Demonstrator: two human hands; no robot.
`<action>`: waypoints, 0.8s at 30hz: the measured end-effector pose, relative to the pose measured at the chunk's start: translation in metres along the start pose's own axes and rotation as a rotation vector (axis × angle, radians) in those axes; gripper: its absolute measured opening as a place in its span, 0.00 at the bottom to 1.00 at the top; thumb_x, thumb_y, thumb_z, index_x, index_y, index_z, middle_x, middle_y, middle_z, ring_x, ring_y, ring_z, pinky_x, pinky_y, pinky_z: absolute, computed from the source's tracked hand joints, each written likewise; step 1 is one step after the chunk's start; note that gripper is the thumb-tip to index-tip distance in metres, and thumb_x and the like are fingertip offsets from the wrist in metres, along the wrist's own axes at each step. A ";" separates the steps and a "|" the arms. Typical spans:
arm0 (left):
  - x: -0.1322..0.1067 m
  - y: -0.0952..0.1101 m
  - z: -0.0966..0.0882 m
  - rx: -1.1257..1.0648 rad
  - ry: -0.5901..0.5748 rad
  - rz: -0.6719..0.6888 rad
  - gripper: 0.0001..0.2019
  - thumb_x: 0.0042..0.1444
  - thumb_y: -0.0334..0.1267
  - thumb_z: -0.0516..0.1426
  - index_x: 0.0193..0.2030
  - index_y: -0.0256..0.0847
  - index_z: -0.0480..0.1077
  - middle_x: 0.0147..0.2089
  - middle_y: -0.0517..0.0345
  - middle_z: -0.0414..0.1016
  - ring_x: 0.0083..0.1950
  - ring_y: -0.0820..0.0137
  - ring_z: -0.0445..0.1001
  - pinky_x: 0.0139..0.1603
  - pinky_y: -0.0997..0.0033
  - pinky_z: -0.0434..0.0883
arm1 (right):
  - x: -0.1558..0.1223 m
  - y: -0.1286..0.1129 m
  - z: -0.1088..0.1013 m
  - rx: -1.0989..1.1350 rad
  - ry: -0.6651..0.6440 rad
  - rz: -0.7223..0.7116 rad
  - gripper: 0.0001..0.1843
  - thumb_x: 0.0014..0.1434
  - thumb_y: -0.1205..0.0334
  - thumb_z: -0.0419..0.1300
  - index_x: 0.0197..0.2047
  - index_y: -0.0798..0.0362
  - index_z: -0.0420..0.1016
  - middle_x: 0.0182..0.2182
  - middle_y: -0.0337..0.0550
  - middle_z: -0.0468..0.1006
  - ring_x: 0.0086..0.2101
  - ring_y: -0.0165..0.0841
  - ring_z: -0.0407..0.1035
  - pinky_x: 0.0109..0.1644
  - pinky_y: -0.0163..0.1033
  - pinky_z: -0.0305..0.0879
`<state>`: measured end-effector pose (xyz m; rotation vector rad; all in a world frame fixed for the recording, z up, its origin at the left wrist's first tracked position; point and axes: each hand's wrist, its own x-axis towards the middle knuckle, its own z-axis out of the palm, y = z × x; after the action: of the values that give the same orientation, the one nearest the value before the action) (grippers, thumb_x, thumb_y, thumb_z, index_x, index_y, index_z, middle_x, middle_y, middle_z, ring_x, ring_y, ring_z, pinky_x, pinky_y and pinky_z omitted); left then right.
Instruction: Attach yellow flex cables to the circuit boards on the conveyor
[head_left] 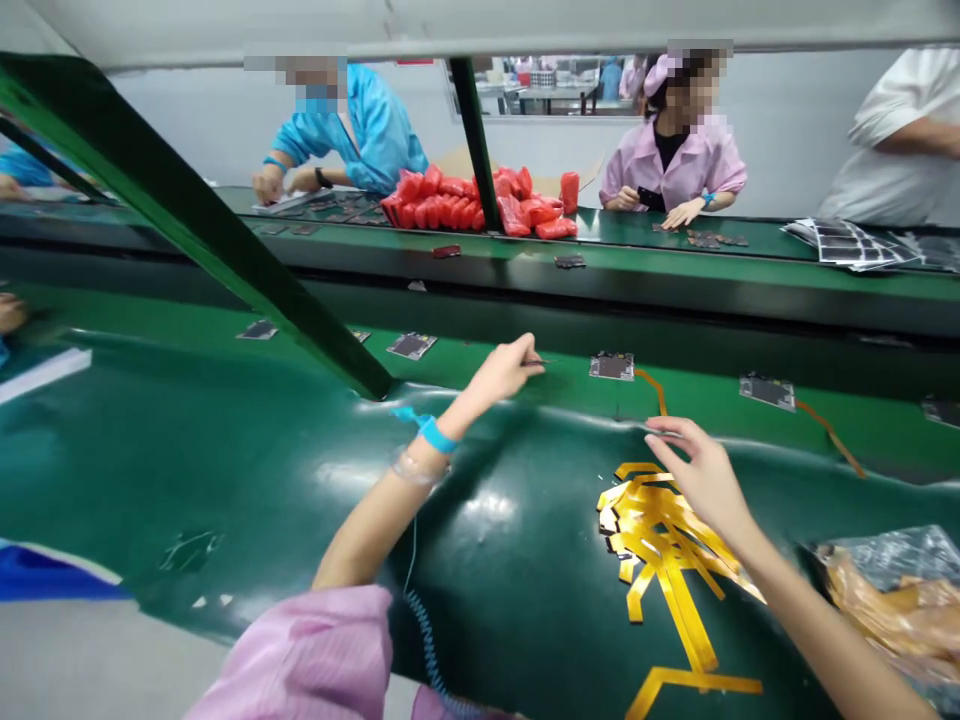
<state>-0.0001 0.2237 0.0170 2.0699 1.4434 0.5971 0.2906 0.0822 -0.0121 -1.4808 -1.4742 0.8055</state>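
Observation:
My left hand (510, 368), with a blue wrist strap (437, 435), is closed in a pinch over the green strip beyond the mat. A thin dark sliver sticks out past its fingertips; I cannot make out its kind. My right hand (696, 468) hovers above the pile of yellow flex cables (660, 530), thumb and fingers apart. Its fingertips are close to the lower end of an orange flex cable (654, 385) that runs from a circuit board (612, 366). Farther right lies another circuit board (766, 390) with its own orange cable (829, 430).
A slanted green post (225, 250) stands left of my left arm. More boards (412, 345) lie along the strip. At right is a clear plastic bag (892, 600) of cables. Across the line are red wrapped packets (450, 200) and co-workers in blue (382, 130) and pink (622, 165).

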 end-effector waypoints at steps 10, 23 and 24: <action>-0.133 0.103 0.086 -0.446 -0.374 -0.039 0.16 0.57 0.45 0.62 0.34 0.41 0.58 0.26 0.67 0.63 0.27 0.75 0.60 0.25 0.75 0.55 | -0.075 -0.012 0.000 0.159 -0.096 0.089 0.07 0.62 0.57 0.65 0.37 0.51 0.78 0.38 0.44 0.80 0.41 0.39 0.75 0.51 0.44 0.69; -0.141 0.103 0.091 -0.483 -0.422 -0.036 0.15 0.58 0.46 0.63 0.38 0.40 0.62 0.33 0.62 0.70 0.34 0.71 0.69 0.31 0.73 0.64 | -0.105 -0.025 0.002 -0.189 -0.070 -0.167 0.03 0.69 0.67 0.56 0.41 0.51 0.70 0.44 0.46 0.74 0.47 0.41 0.70 0.52 0.47 0.66; -0.137 0.100 0.091 -0.519 -0.419 -0.045 0.15 0.58 0.46 0.63 0.38 0.40 0.62 0.35 0.61 0.70 0.35 0.71 0.69 0.33 0.72 0.65 | -0.110 -0.028 0.001 -0.251 -0.011 -0.235 0.03 0.69 0.68 0.56 0.42 0.51 0.70 0.47 0.48 0.73 0.50 0.43 0.68 0.55 0.49 0.64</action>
<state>0.0824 0.0501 0.0066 1.6230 0.9660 0.4277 0.2685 -0.0281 -0.0019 -1.4485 -1.7697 0.5012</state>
